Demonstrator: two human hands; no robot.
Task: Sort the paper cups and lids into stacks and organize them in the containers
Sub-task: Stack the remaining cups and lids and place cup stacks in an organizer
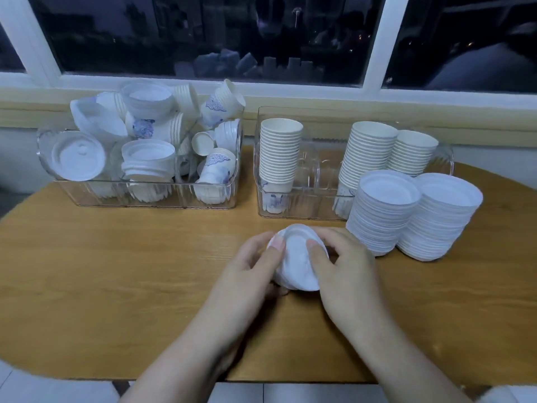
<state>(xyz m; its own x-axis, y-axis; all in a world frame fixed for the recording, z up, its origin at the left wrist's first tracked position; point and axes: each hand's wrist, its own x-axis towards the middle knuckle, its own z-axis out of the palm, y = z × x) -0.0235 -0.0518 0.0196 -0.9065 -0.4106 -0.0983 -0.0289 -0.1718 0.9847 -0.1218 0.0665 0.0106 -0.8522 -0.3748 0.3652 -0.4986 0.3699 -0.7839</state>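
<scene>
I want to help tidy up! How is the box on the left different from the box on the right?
The left box holds a jumble: cups and lids lie tipped every way and mixed together. The right box holds only cups, nested in three upright stacks. The left box looks crammed and heaped above its rim; the right box has an open gap between its stacks. Both are clear boxes on the wooden table.

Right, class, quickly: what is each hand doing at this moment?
Left hand: grips the small stack of lids.
Right hand: grips the same stack.
</scene>
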